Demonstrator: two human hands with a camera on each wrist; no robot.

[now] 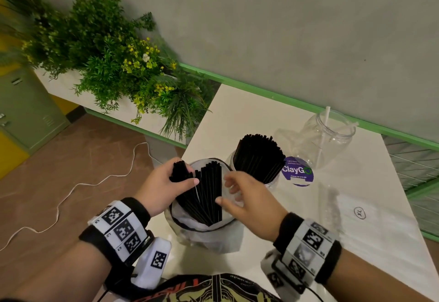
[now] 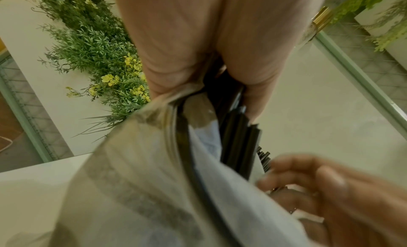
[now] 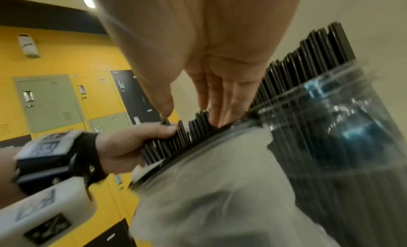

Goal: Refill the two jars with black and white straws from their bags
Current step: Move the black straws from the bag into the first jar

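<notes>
A white plastic bag [image 1: 206, 237] stands open at the table's near edge with black straws [image 1: 210, 194] upright inside. My left hand [image 1: 187, 175] grips a bundle of black straws [image 1: 179, 171] at the bag's left rim; the left wrist view shows the hand [image 2: 209, 87] closed round the straws [image 2: 237, 143]. My right hand [image 1: 228, 192] hovers at the bag's right rim with fingers spread and straight, holding nothing; its fingertips [image 3: 220, 116] reach the straw tops [image 3: 198, 125]. Behind the bag stands a jar [image 1: 269, 182] packed with black straws. Farther right, a clear jar [image 1: 330, 135] holds a couple of white straws [image 1: 326, 121].
A flat clear bag marked XL [image 1: 356, 213] lies on the white table [image 1: 249, 116] to the right. A planter of green plants [image 1: 114, 64] borders the table's left end. A white cable [image 1: 71, 187] runs over the floor. Wire mesh [image 1: 413, 163] lines the right side.
</notes>
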